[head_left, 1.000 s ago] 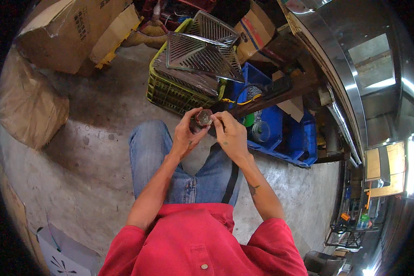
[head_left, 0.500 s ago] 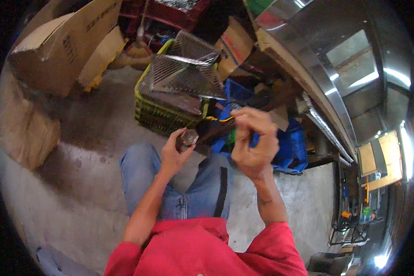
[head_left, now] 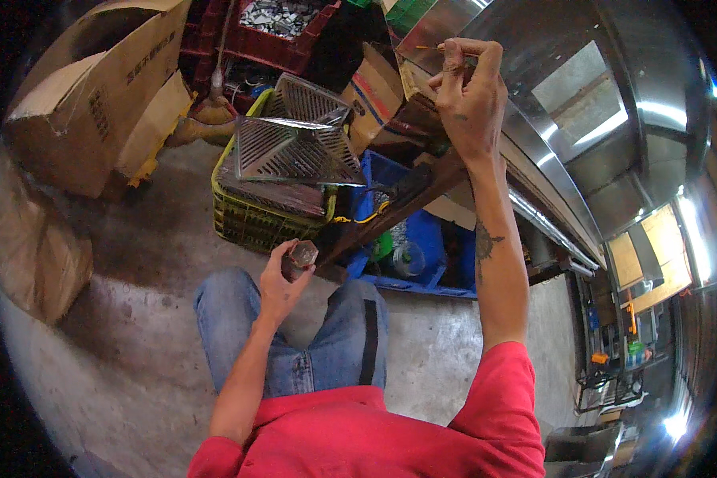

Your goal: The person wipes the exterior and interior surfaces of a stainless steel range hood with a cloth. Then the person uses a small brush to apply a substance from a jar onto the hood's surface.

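Low in front of my knees, my left hand (head_left: 277,285) is wrapped round a small container with a hexagonal top (head_left: 303,254), which looks like a glass jar. Its contents cannot be made out. My right hand (head_left: 473,99) is raised at the edge of the workbench, fingers pinched on a thin orange stick (head_left: 427,48). Slotted metal grilles (head_left: 295,151) lie on a yellow-green crate (head_left: 251,219) just beyond my left hand.
Blue bins (head_left: 422,275) stand under the bench, a clear round container (head_left: 409,259) inside. A metal sheet (head_left: 526,56) covers the bench at right. Cardboard boxes (head_left: 95,103) and a broom (head_left: 211,111) are at left. A red crate (head_left: 295,49) with small metal parts is behind.
My right hand has moved up and away, from above the blue bins to the bench edge, with its arm stretched out. The left hand still holds the hexagonal container.
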A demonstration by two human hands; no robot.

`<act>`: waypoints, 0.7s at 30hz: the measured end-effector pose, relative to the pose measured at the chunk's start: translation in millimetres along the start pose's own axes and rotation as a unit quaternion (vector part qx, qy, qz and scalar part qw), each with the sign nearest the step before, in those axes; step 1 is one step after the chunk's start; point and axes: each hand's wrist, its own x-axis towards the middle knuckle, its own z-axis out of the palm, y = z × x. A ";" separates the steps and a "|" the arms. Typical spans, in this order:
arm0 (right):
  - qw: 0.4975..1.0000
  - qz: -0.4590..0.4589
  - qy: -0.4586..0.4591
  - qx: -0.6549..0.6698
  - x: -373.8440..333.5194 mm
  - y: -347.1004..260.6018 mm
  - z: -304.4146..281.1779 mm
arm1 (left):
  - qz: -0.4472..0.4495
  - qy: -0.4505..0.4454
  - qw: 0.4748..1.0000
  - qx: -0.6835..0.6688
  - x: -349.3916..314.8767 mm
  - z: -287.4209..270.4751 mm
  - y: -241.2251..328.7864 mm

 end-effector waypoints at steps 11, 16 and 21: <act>0.999 -0.037 -0.007 -0.024 0.1 2.5 5.0 | 0.000 0.002 1.000 0.016 0.5 1.7 -1.1; 0.999 -0.040 -0.005 -0.028 1.0 0.4 5.0 | -0.004 -0.002 1.000 -0.002 1.4 2.4 -4.5; 0.999 -0.021 -0.013 -0.029 0.8 -1.0 5.5 | -0.010 -0.003 1.000 -0.007 1.0 2.0 -3.5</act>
